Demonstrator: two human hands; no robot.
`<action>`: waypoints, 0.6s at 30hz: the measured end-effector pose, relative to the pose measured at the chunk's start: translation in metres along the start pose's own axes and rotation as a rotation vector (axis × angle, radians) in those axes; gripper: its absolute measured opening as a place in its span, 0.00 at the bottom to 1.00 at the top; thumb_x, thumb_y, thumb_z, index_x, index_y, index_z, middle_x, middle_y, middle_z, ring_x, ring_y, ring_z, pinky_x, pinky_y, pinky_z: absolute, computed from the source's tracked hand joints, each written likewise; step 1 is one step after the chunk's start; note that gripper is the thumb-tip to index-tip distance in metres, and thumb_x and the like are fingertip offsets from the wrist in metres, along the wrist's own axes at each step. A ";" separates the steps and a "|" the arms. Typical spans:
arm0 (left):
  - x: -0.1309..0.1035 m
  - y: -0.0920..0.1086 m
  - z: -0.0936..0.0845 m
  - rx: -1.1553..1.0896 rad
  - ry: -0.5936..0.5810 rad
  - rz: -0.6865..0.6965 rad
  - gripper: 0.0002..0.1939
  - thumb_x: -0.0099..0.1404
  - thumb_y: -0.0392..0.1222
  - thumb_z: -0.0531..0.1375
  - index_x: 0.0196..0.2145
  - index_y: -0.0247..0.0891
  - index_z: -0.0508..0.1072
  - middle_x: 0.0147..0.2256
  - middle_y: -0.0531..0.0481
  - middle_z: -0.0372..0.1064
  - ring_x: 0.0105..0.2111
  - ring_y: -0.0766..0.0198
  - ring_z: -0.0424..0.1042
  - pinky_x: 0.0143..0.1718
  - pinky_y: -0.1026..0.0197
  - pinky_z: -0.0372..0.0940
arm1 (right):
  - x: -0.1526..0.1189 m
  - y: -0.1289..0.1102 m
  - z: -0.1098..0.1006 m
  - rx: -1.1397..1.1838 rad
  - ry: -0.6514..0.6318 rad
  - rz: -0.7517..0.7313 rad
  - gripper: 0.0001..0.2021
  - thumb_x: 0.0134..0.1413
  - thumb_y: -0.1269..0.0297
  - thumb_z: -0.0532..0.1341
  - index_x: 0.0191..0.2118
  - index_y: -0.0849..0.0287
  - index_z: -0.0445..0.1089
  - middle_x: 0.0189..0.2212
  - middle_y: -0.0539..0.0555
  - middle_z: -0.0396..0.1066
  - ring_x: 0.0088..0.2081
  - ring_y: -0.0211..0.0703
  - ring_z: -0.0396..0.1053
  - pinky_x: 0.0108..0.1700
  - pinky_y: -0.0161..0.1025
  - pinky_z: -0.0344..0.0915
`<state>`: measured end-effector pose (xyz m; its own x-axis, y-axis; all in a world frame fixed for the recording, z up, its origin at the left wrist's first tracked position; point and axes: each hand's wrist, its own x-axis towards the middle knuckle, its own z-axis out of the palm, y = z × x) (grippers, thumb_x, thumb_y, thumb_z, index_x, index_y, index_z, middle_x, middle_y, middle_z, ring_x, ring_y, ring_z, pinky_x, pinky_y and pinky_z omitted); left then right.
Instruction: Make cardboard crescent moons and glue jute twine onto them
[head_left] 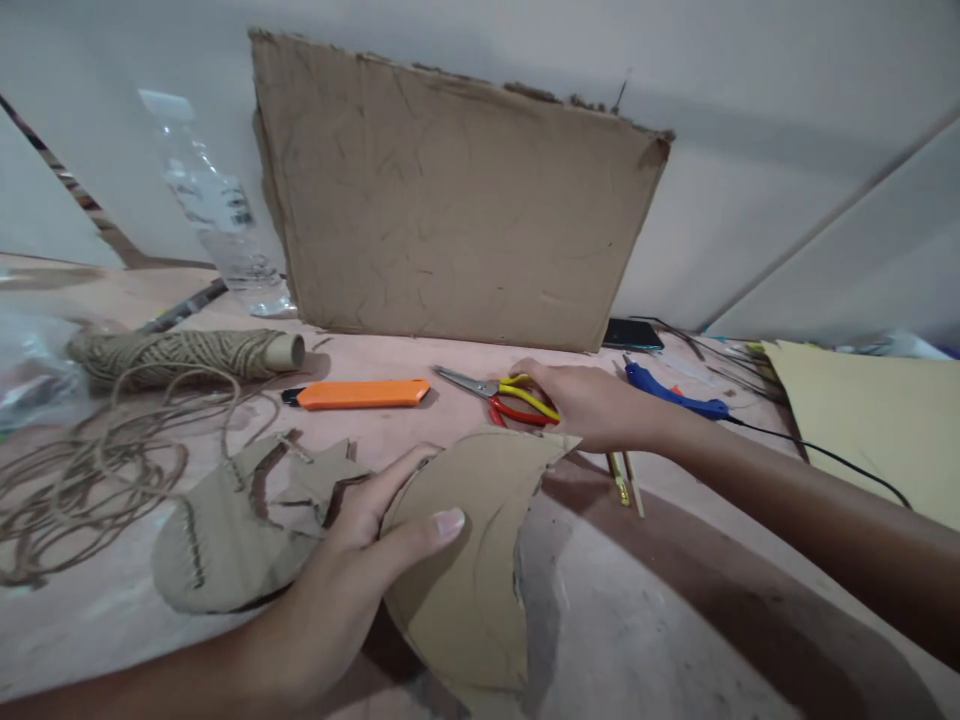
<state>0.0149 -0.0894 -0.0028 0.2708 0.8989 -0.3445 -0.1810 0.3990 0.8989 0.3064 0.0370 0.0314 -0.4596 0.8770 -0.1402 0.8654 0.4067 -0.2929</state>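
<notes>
My left hand (382, 550) grips a crescent-shaped piece of cardboard (465, 540), its thumb pressed on the upper face and the other fingers hidden beneath. A curved pencil line runs along this crescent. Farther out, my right hand (577, 400) has its fingers at the handles of a pair of scissors (495, 390), one handle yellow and one red. The scissors' closed blades point left; the fingertips are partly hidden. To the left of my left hand lies another cardboard crescent (232, 550) with twine laced along it and a cardboard star (322, 475) beside it.
An orange utility knife (364, 394) lies left of the scissors. Behind it are a twine roll (187, 355), a plastic bottle (217, 210) and a leaning cardboard sheet (457, 200). A blue corded tool (675, 392), a phone (634, 334) and yellowish sheets (870, 420) are right.
</notes>
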 end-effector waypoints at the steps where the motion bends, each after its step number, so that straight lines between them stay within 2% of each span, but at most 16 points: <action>1: 0.001 0.000 0.000 0.010 0.017 -0.001 0.39 0.56 0.70 0.86 0.59 0.50 0.89 0.56 0.44 0.89 0.50 0.45 0.91 0.39 0.58 0.84 | -0.009 0.001 0.000 0.016 0.003 0.044 0.39 0.63 0.53 0.80 0.74 0.59 0.74 0.59 0.67 0.87 0.57 0.66 0.84 0.55 0.53 0.77; 4: 0.004 0.002 0.000 0.001 0.082 -0.039 0.42 0.51 0.68 0.87 0.60 0.51 0.89 0.59 0.43 0.89 0.53 0.42 0.91 0.36 0.59 0.83 | -0.042 0.006 0.003 0.128 0.040 0.189 0.39 0.56 0.60 0.79 0.71 0.62 0.73 0.43 0.64 0.86 0.44 0.64 0.83 0.41 0.45 0.67; 6: 0.004 0.003 0.000 -0.011 0.080 -0.047 0.43 0.51 0.67 0.87 0.60 0.50 0.89 0.57 0.42 0.90 0.55 0.40 0.91 0.34 0.60 0.82 | -0.066 0.009 0.006 0.287 0.050 0.250 0.33 0.61 0.56 0.76 0.68 0.58 0.72 0.37 0.58 0.83 0.36 0.57 0.79 0.35 0.43 0.63; 9: 0.002 0.003 0.001 0.002 0.018 -0.016 0.40 0.54 0.66 0.86 0.59 0.46 0.89 0.50 0.40 0.91 0.51 0.39 0.91 0.35 0.57 0.83 | -0.096 0.007 0.014 0.605 0.085 0.257 0.31 0.66 0.43 0.72 0.67 0.52 0.67 0.38 0.52 0.80 0.31 0.47 0.74 0.31 0.40 0.68; 11: 0.002 0.004 0.002 0.041 -0.011 0.034 0.37 0.59 0.65 0.84 0.60 0.44 0.88 0.47 0.39 0.90 0.47 0.39 0.91 0.37 0.52 0.86 | -0.109 0.001 0.020 0.794 0.166 0.232 0.37 0.63 0.38 0.74 0.68 0.48 0.63 0.41 0.49 0.75 0.31 0.42 0.71 0.32 0.40 0.73; 14: 0.007 0.008 0.005 0.112 -0.047 0.128 0.39 0.61 0.64 0.81 0.64 0.43 0.87 0.45 0.39 0.90 0.45 0.37 0.90 0.40 0.44 0.88 | -0.117 -0.010 0.028 0.993 0.298 0.199 0.40 0.60 0.36 0.80 0.66 0.43 0.60 0.44 0.45 0.67 0.33 0.38 0.67 0.32 0.37 0.75; 16: 0.011 0.010 0.005 0.148 -0.056 0.167 0.40 0.61 0.64 0.80 0.65 0.43 0.86 0.44 0.39 0.89 0.45 0.36 0.90 0.42 0.43 0.89 | -0.121 -0.017 0.034 1.082 0.306 0.183 0.40 0.60 0.36 0.82 0.64 0.43 0.61 0.43 0.45 0.65 0.33 0.38 0.65 0.29 0.35 0.73; 18: 0.013 0.012 0.004 0.170 -0.043 0.176 0.40 0.60 0.65 0.80 0.64 0.43 0.86 0.42 0.40 0.89 0.44 0.36 0.90 0.41 0.44 0.88 | -0.126 -0.023 0.039 1.147 0.259 0.159 0.42 0.57 0.32 0.84 0.62 0.44 0.63 0.43 0.46 0.66 0.31 0.38 0.65 0.25 0.35 0.72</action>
<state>0.0201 -0.0740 0.0047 0.2900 0.9418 -0.1698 -0.0682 0.1973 0.9780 0.3368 -0.0929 0.0186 -0.1944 0.9763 -0.0948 0.1636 -0.0630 -0.9845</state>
